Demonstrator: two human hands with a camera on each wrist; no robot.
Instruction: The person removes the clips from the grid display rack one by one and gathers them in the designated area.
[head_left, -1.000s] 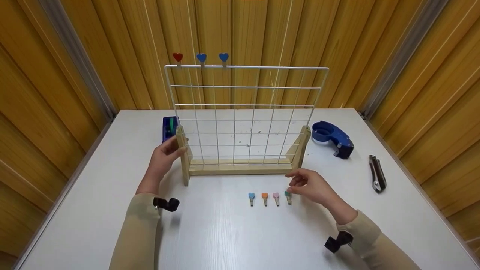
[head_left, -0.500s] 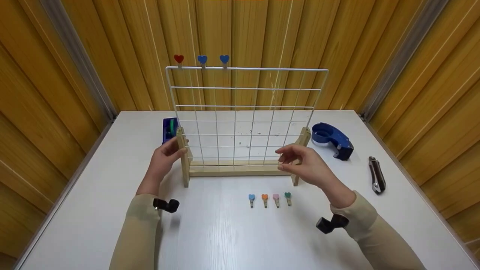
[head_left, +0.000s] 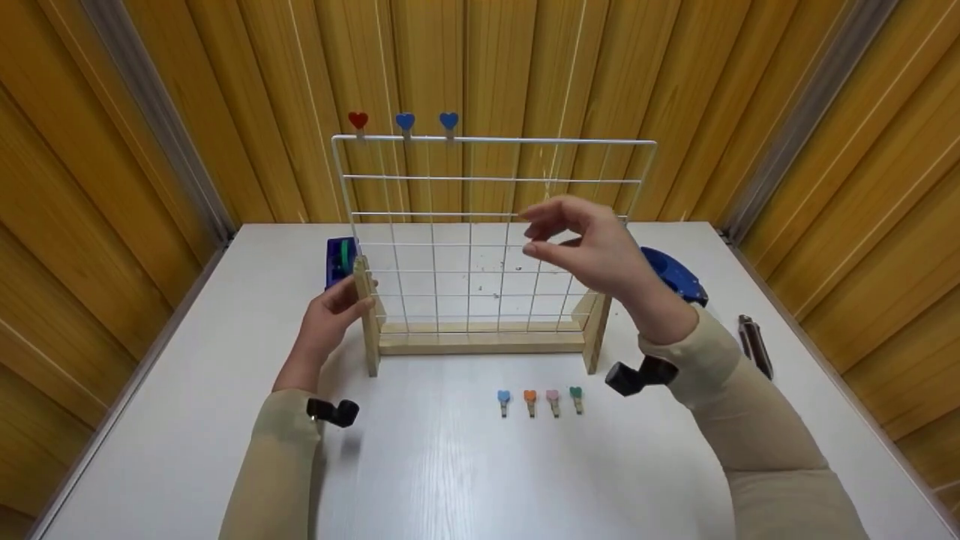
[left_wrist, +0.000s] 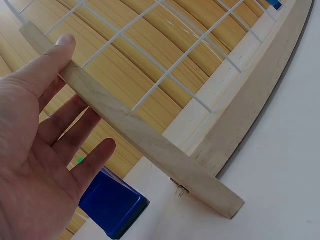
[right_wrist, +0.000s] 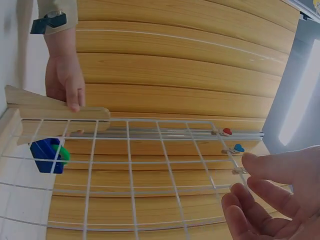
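Seven clips [head_left: 530,397], left hand [head_left: 328,318] gripping post [left_wrist: 134,125], right hand [head_left: 596,247] raised

White wire grid [right_wrist: 129,162] spans lower frame. Left hand [right_wrist: 65,80], upper left, grips pale wooden upright [right_wrist: 95,114]. Right hand [right_wrist: 292,205] occupies lower right.

Booth-like workspace, wood-patterned walls [head_left: 480,67], white tabletop [head_left: 420,465]
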